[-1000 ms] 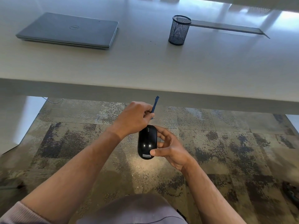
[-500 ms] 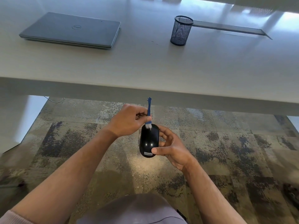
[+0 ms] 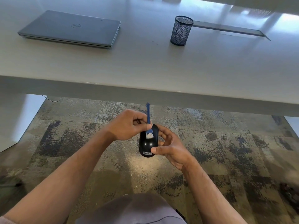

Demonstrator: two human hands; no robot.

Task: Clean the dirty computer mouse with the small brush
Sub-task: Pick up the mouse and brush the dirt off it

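Left hand (image 3: 129, 125) pinches the brush (image 3: 149, 126), bristles on the mouse (image 3: 148, 141) — held over the floor in the right hand (image 3: 168, 147). Best short, light strokes — seams too.

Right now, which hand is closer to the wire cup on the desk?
Right, though only slightly. The right hand holds the mouse almost straight below the pen cup; the left hand pinches the brush further left.
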